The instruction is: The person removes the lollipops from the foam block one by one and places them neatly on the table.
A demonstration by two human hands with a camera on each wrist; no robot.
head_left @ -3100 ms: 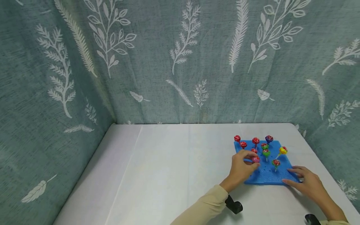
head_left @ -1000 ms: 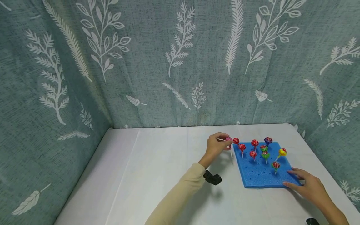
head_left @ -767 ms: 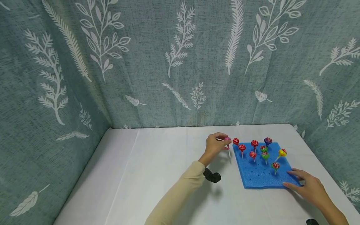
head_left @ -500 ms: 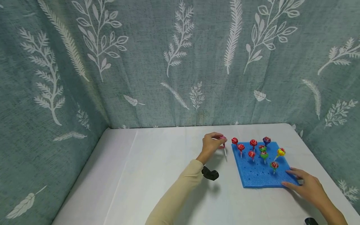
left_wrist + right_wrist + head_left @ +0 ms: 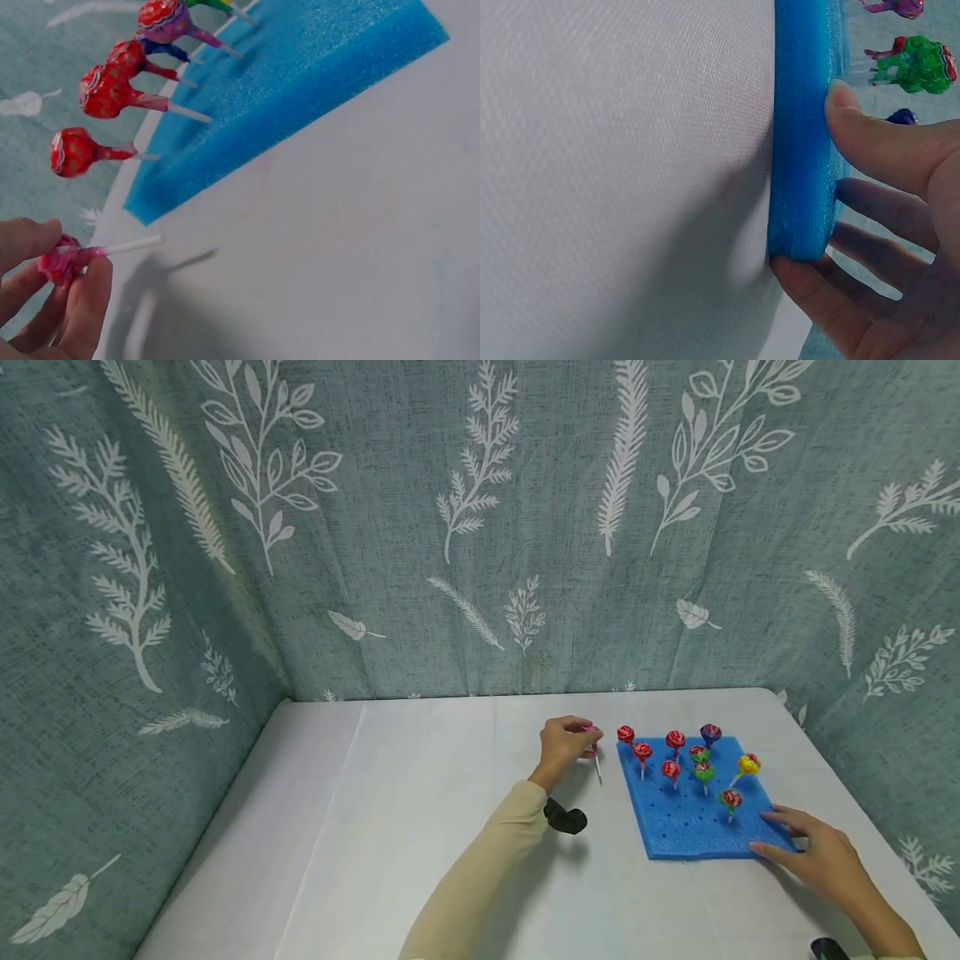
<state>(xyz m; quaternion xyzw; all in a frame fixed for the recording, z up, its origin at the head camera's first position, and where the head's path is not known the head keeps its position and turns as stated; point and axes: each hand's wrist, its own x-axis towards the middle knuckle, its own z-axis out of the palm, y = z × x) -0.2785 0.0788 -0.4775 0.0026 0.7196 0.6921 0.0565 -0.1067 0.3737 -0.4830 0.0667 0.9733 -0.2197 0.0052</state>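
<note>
My left hand (image 5: 561, 750) pinches a pink-wrapped lollipop (image 5: 64, 261) by its candy head, between thumb and fingers. Its white stick points down over the white table, left of a blue foam board (image 5: 678, 835), and does not touch the board. Several lollipops stand upright in the board: red ones (image 5: 642, 752) at the left, green ones (image 5: 703, 773) in the middle, a yellow one (image 5: 748, 765) leaning at the right and a dark blue one (image 5: 711, 734) at the back. At the board's front right corner rests my right hand (image 5: 817, 852), thumb and fingers extended against the foam.
Small holes dot the front part of the board. The white tabletop (image 5: 405, 827) stretches away to the left. A green curtain (image 5: 420, 527) with a leaf pattern encloses the table at the back and sides.
My left hand has lifted the pink lollipop from over the board and carried it left, off the board's edge. It has barely moved in the last half second. My right hand stays at the corner.
</note>
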